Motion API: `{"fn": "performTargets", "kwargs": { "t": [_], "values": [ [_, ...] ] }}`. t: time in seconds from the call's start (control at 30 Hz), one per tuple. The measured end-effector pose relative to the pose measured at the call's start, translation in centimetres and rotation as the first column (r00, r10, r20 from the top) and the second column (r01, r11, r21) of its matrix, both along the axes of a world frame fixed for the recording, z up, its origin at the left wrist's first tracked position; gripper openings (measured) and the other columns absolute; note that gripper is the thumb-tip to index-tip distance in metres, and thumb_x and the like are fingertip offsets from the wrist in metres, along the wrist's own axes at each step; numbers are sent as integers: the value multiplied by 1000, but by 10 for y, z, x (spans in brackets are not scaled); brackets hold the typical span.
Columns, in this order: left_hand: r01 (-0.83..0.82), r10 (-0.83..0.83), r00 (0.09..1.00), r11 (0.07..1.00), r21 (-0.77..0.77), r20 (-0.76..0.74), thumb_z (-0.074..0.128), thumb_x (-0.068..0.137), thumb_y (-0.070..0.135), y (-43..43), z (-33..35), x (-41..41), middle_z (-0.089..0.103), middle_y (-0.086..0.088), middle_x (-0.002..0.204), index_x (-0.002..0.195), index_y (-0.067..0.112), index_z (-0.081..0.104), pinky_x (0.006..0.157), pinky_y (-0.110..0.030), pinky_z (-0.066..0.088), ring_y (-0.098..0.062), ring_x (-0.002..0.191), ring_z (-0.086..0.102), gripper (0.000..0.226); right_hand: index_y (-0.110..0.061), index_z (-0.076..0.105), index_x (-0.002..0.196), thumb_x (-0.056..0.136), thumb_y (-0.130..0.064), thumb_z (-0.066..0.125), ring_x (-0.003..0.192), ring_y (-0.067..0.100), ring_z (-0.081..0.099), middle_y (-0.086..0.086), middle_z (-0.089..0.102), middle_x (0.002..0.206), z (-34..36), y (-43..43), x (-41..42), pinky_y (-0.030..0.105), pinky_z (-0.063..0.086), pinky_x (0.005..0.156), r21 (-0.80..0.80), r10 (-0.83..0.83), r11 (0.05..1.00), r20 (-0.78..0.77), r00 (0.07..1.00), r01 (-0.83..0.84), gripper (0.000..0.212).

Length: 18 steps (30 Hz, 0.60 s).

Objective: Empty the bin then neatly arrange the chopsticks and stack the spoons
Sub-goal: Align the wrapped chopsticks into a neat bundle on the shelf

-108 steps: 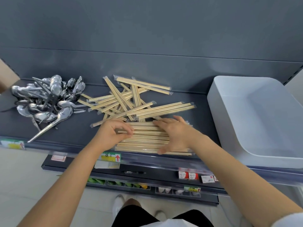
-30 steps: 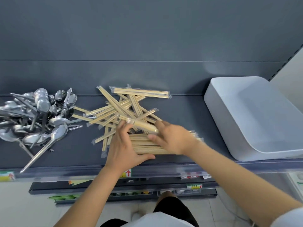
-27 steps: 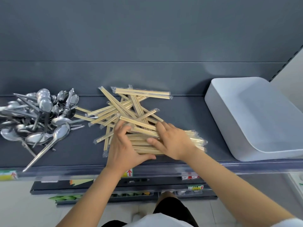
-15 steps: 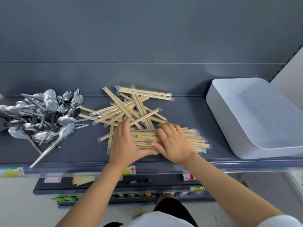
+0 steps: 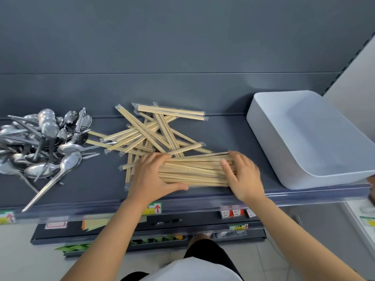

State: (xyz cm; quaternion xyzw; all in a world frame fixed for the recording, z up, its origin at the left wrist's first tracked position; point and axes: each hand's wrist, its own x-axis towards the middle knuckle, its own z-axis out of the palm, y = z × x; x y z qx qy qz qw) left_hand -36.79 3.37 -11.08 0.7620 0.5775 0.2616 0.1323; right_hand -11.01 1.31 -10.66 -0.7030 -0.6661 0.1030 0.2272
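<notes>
Grey metal makes the long shelf (image 5: 97,185). At 3 o'clock on it sits the white plastic bin (image 5: 261,128), and it looks empty. At 9 o'clock the shiny spoons (image 5: 46,142) lie in a tangled heap. They look hard, smooth and heavier than the sticks. At 12 o'clock the loose chopsticks (image 5: 150,132) cross each other in a messy pile, and some touch the spoon handles.

Right in the middle lies the neat bundle (image 5: 194,171), flat and near the shelf's front edge. The left hand (image 5: 150,177) grips its 9 o'clock end and the right hand (image 5: 243,175) grips its 3 o'clock end.

I think these sticks are light and stiff, and their clear wrappers look slippery. Holding both ends is best. Loose sticks touch the bundle's far side and could get in the way.
</notes>
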Motion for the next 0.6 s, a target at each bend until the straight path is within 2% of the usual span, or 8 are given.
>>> {"fn": "performTargets", "kwargs": {
  "t": [0.07, 0.13, 0.2, 0.27, 0.33, 0.4, 0.47, 0.6],
  "values": [
    [23, -22, 999, 1000, -20, 35, 62, 45, 87, 0, 1, 1, 50, 17, 122, 127, 29, 57, 97, -27, 26, -9, 116, 42, 101, -18, 44, 139, 87, -71, 25, 135, 21, 34, 2, 43, 144, -2, 1, 0, 42, 27, 113, -31, -2, 1000, -127, 992, -2, 77],
    [23, -18, 995, 998, -57, 103, 67, 42, 83, -1, 1, 1, 46, 19, 121, 130, 31, 54, 101, -29, 28, -5, 116, 38, 103, -22, 38, 143, 90, -65, 39, 139, 22, 27, 3, 36, 149, -1, 4, -1, 42, 23, 115, -35, 35, 999, -172, 984, -42, 69],
    [17, 1, 981, 996, -91, 195, 78, 38, 75, -3, 1, 0, 49, 16, 124, 134, 30, 49, 104, -35, 34, -7, 117, 41, 110, -31, 31, 147, 88, -67, 40, 144, 23, 16, 2, 27, 155, -1, 6, -1, 46, 10, 119, -40, 104, 994, -53, 993, -106, 69],
    [13, 21, 961, 993, -118, 276, 85, 38, 64, -4, 1, 0, 52, 14, 122, 135, 28, 44, 100, -32, 37, -8, 115, 46, 112, -34, 35, 145, 88, -70, 25, 147, 23, 9, 1, 23, 157, -1, 10, 1, 49, -7, 116, -30, 164, 986, 171, 971, -162, 69],
    [20, 12, 959, 993, -112, 282, 86, 37, 63, -5, 1, 0, 53, 14, 120, 133, 26, 46, 98, -32, 38, -7, 112, 48, 110, -24, 48, 139, 91, -63, 19, 145, 24, 21, 4, 39, 150, 1, 14, -1, 53, -11, 114, 11, 207, 974, 367, 907, -227, 68],
    [35, -12, 976, 995, -98, 219, 79, 37, 73, -4, 2, 1, 50, 16, 121, 130, 26, 51, 99, -33, 37, -6, 112, 44, 108, -12, 57, 130, 96, -55, 22, 136, 26, 40, 7, 58, 133, 2, 18, -10, 57, -1, 113, 37, 248, 952, 492, 835, -304, 65],
    [47, -34, 987, 996, -77, 160, 70, 41, 79, -4, 3, 2, 50, 14, 122, 130, 26, 54, 99, -33, 35, -5, 112, 41, 104, -7, 60, 125, 98, -49, 20, 125, 26, 53, 7, 65, 121, -1, 23, -18, 53, 9, 113, 49, 297, 925, 522, 800, -376, 64],
    [43, -40, 996, 998, -38, 83, 64, 46, 84, -5, 3, 2, 57, 10, 115, 121, 26, 61, 94, -32, 35, -5, 105, 43, 95, -9, 66, 108, 100, -51, 10, 105, 25, 65, 5, 71, 107, 1, 28, -20, 43, 38, 103, 49, 421, 880, 382, 823, -473, 71]
  ]
}}
